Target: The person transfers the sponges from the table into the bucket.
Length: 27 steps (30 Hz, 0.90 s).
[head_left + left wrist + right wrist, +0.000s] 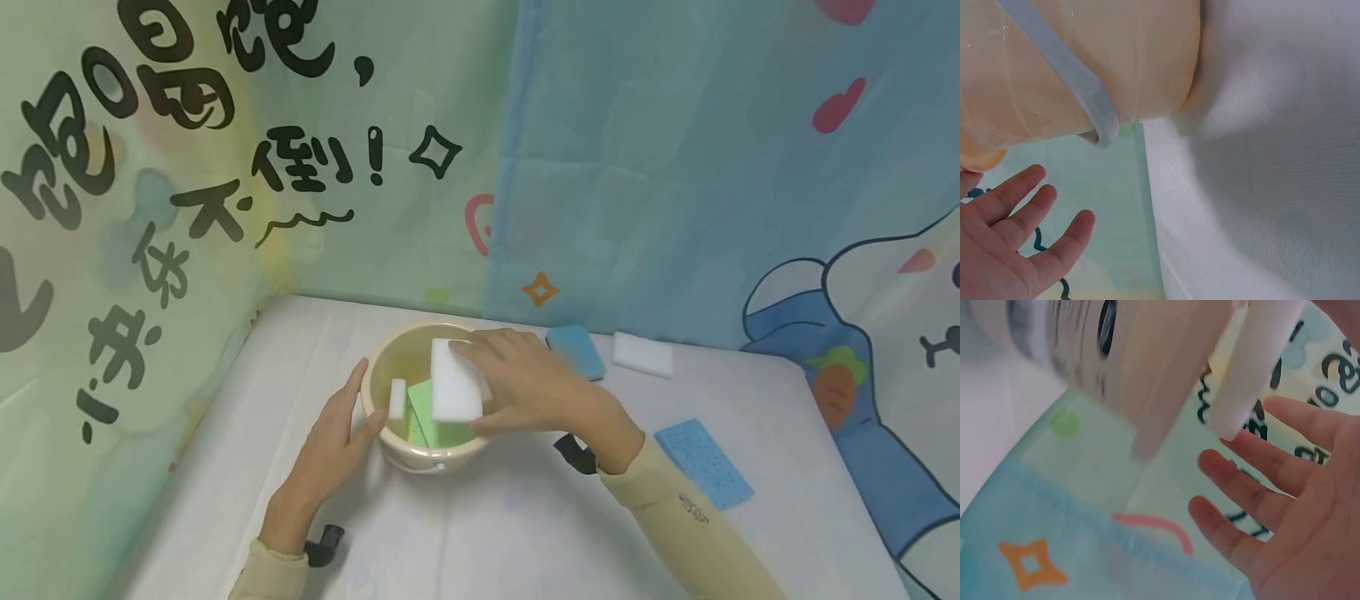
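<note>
Your right hand [536,387] pinches a white rectangular foam sponge block [455,382] by its two short edges, holding it upright over the mouth of the round beige plastic bucket [390,433], which already contains a green sponge [427,417] and a smaller white piece [397,398]. The block looks light, soft and compressible, so an edge grip with modest pressure should suffice. Your left hand [330,442] lies flat-fingered against the bucket's outer wall on the white tabletop [487,533], gripping nothing.
</note>
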{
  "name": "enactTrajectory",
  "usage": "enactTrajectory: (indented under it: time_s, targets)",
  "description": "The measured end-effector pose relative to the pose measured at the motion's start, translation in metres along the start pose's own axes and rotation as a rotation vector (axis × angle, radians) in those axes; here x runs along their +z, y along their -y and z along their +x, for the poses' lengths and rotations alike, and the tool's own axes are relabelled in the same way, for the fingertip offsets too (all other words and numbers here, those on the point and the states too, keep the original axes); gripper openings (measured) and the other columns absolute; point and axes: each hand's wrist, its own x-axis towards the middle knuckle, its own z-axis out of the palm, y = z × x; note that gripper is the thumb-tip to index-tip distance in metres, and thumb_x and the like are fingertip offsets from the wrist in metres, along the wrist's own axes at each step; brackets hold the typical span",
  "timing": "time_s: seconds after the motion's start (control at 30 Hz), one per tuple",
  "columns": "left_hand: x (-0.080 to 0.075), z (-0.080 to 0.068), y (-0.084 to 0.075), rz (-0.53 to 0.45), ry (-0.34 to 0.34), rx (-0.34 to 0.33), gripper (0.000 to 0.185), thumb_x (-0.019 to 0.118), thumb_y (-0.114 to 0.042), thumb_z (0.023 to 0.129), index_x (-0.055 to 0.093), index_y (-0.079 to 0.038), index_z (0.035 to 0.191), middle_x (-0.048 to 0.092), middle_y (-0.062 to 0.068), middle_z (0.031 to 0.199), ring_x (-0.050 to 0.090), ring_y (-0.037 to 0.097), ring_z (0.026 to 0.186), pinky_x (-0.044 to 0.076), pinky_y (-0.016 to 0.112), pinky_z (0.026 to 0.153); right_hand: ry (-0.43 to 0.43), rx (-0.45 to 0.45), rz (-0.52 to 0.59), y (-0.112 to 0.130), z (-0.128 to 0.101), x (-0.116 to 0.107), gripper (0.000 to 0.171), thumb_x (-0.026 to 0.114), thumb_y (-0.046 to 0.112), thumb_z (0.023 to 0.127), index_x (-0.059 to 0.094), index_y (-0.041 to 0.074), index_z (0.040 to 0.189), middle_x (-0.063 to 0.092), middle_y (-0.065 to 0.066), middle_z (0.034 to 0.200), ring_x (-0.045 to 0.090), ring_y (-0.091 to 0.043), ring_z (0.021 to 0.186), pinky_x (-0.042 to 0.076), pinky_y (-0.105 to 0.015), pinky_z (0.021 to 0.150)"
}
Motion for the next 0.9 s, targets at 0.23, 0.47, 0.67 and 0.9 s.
enactTrajectory:
  time_s: [0.23, 0.47, 0.67, 0.9]
  targets:
    - [0.001, 0.000, 0.001, 0.003, 0.000, 0.002, 0.071, 0.053, -0.038, 0.104, 0.015, -0.022, 0.162, 0.031, 0.011, 0.160, 0.031, 0.035, 0.145, 0.027, 0.060, 0.113, 0.088, -0.029, -0.001, 0.012, 0.016, 0.011, 0.091, 0.080, 0.054, 0.078, 0.046, 0.010, 0.149, 0.051, -0.011, 0.139, 0.047, -0.028, 0.127, 0.040, -0.051, 0.103]
    - [0.001, 0.000, 0.001, 0.008, 0.002, 0.000, 0.071, 0.052, -0.040, 0.104, 0.015, -0.023, 0.162, 0.031, 0.012, 0.160, 0.031, 0.036, 0.144, 0.027, 0.060, 0.113, 0.174, -0.015, 0.008, 0.016, 0.029, 0.018, 0.090, 0.081, 0.053, 0.078, 0.046, 0.010, 0.149, 0.050, -0.011, 0.141, 0.044, -0.028, 0.130, 0.042, -0.051, 0.101]
    - [0.000, 0.000, 0.001, 0.009, 0.001, 0.002, 0.072, 0.052, -0.041, 0.104, 0.015, -0.022, 0.162, 0.031, 0.012, 0.160, 0.031, 0.036, 0.144, 0.027, 0.059, 0.114, 0.197, -0.029, 0.001, 0.016, 0.035, 0.026, 0.089, 0.082, 0.054, 0.078, 0.046, 0.010, 0.148, 0.049, -0.012, 0.142, 0.044, -0.031, 0.131, 0.034, -0.051, 0.111]
    - [0.001, 0.000, 0.000, 0.013, -0.001, -0.009, 0.072, 0.052, -0.042, 0.104, 0.015, -0.021, 0.162, 0.031, 0.012, 0.160, 0.031, 0.035, 0.144, 0.027, 0.059, 0.114, 0.177, 0.002, 0.039, 0.011, 0.033, 0.026, 0.084, 0.079, 0.054, 0.081, 0.049, 0.010, 0.145, 0.050, -0.008, 0.142, 0.044, -0.026, 0.131, 0.039, -0.047, 0.107]
